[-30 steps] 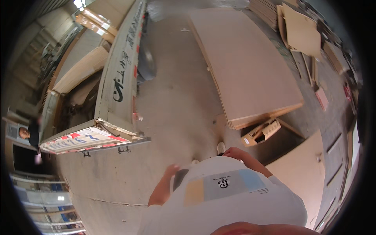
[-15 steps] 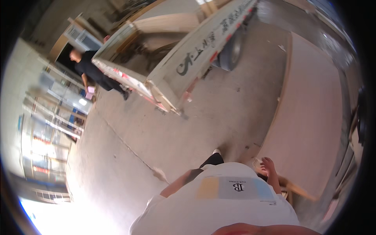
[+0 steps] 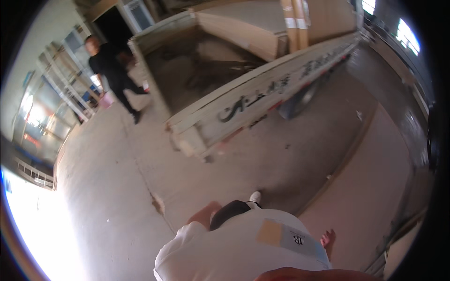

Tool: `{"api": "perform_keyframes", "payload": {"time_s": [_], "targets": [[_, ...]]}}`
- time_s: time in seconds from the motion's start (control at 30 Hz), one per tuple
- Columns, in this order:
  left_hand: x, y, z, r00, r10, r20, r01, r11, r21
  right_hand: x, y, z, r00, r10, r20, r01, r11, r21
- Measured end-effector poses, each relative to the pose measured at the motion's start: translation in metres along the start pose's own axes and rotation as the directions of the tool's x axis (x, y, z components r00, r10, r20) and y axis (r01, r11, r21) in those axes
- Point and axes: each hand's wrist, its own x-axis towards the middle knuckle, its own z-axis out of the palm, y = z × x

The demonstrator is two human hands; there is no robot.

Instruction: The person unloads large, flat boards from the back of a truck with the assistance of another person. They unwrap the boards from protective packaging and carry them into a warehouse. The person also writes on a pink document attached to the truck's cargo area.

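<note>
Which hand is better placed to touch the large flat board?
Likely the right hand: it looks empty and shows against the board, on the person's right. The left hand, blurred, is on the other side, farther away.

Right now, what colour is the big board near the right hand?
The big board looks pinkish brown; see the head view.

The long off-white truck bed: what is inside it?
A brown rectangular stack, upright tan strips and blurred dark items. The off-white side wall hides whatever lies directly behind it.
</note>
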Motion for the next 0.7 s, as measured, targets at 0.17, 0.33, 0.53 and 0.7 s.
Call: {"api": "perform_keyframes", "payload": {"time_s": [0.17,0.33,0.53,0.7], "targets": [[0.136,0.036,-0.112,0.905,0.256,-0.339,-0.268,0.963,0.012,-0.009,0.015,0.118,0.924,-0.231,0.306,0.322,0.9,-0.293],[0.182,0.14,-0.273,0.882,0.283,-0.376,-0.3,0.954,0.016,0.034,0.022,0.154,0.793,-0.288,0.537,0.584,0.609,-0.536],[0.268,0.211,-0.344,0.957,0.11,-0.27,-0.182,0.949,-0.257,0.152,-0.032,0.128,0.865,-0.278,0.417,0.491,0.298,-0.819],[0.325,0.181,-0.302,0.833,0.421,-0.36,-0.384,0.907,0.171,0.297,-0.079,0.134,0.862,-0.274,0.426,0.503,0.364,-0.784]]}}
